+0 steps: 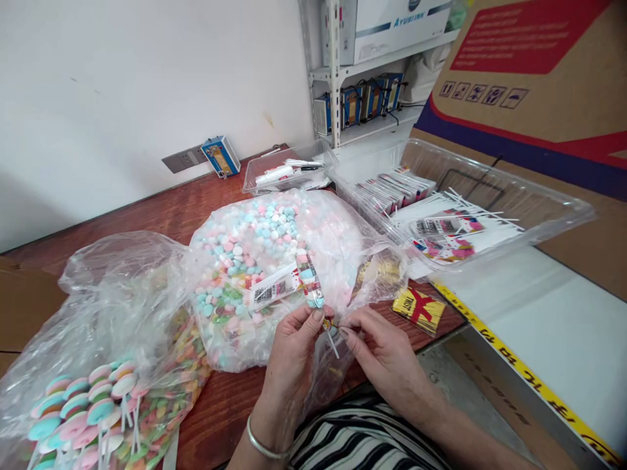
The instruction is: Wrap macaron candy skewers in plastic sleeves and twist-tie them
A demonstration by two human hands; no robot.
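Observation:
Between thumb and fingers, my left hand [292, 346] pinches the neck of a small clear candy bag [309, 281] filled with stacked pastel sweets, a white stick [333, 343] poking out below. My right hand [379, 339] pinches the end of a gold twist tie [329, 322] at the bag's neck. Just behind lies a large clear bag of pastel candies [274, 225], with a flat printed packet [274, 287] on top. Right of my right hand is a bundle of gold twist ties [418, 311] with a red band.
Finished-looking candy lollipops [88, 411] and gummy sweets [186, 352] lie in plastic at left. A clear tray [543, 196] holds white sticks and printed packets. Behind are a smaller clear tray [252, 179], a blue power unit [221, 156], a shelf [382, 55] and a large carton [529, 78].

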